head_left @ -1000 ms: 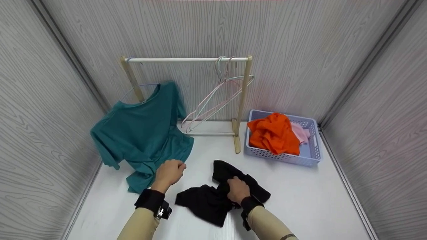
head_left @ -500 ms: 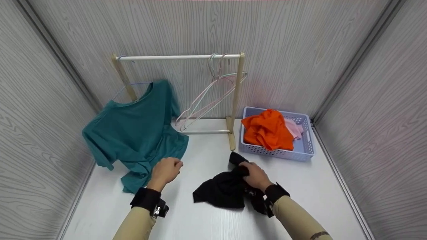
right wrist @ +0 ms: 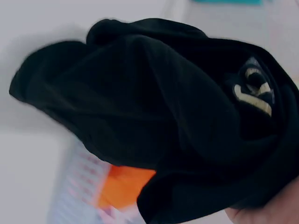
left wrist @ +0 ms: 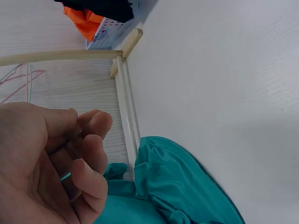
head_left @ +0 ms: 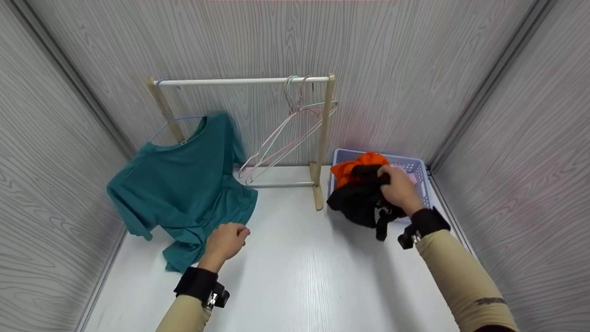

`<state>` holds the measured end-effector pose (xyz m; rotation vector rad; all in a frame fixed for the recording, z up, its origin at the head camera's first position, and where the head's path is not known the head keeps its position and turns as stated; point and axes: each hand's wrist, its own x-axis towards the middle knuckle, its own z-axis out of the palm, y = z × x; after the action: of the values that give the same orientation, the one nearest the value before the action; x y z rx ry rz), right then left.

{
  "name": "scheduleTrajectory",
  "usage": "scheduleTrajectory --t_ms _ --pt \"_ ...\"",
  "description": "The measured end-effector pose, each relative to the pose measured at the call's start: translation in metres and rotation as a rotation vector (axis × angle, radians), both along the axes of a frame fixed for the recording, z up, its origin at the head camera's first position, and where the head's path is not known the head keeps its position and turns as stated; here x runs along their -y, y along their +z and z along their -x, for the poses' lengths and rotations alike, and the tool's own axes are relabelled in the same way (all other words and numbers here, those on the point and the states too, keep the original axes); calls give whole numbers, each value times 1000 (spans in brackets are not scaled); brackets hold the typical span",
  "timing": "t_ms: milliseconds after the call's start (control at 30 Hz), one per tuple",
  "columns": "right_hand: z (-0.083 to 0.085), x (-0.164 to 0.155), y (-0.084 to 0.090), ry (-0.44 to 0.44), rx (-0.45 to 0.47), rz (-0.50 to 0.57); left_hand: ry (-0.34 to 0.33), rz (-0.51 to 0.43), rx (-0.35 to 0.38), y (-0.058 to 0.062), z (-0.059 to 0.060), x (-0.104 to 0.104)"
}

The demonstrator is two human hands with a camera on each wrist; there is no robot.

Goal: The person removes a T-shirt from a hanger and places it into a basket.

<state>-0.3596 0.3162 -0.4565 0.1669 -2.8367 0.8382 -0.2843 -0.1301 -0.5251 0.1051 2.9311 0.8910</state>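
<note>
Open tabletop [head_left: 299, 276] lies between the teal shirt [head_left: 184, 184], rack [head_left: 318, 189] and basket [head_left: 421, 175].

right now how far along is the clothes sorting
Done: the orange garment lies in the lilac basket. In hand: the right hand holds the black garment bunched over the basket's front edge. Left: the teal shirt hangs on the rack, beside the left hand.
</note>
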Motion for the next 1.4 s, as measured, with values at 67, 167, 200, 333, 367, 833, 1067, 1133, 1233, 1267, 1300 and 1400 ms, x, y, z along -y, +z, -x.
scheduleTrajectory --t_ms 67,167,200,333,367,833,1067,1133,1233,1267,1300,1400 --pt "7 -12 21 -84 -1 4 6 -5 -4 -1 -3 2" --pt "14 -28 45 -201 2 12 18 -13 -10 -2 -8 6" --pt "16 -33 51 -235 6 19 22 -12 -10 -3 -10 8" --pt "23 -47 53 -346 1 73 34 -12 0 -4 -18 12" --pt "24 -49 49 -368 2 94 33 -15 5 -5 -20 12" --pt "-2 -62 -67 -218 309 136 11 5 59 -18 -44 19" --pt "-25 -70 -85 -388 303 -38 -11 27 54 -19 -39 14" --pt "-29 -71 -87 -395 291 -51 -22 29 57 -19 -37 11" --pt "-33 -71 -87 -368 278 -66 -29 27 70 -16 -32 7" --pt "-34 -71 -87 -358 270 -69 -30 26 76 -15 -30 5" --pt "-35 -71 -86 -349 263 -74 -35 24 80 -14 -28 3" --pt "-38 -70 -82 -311 248 -91 -49 25 87 -12 -21 -2"
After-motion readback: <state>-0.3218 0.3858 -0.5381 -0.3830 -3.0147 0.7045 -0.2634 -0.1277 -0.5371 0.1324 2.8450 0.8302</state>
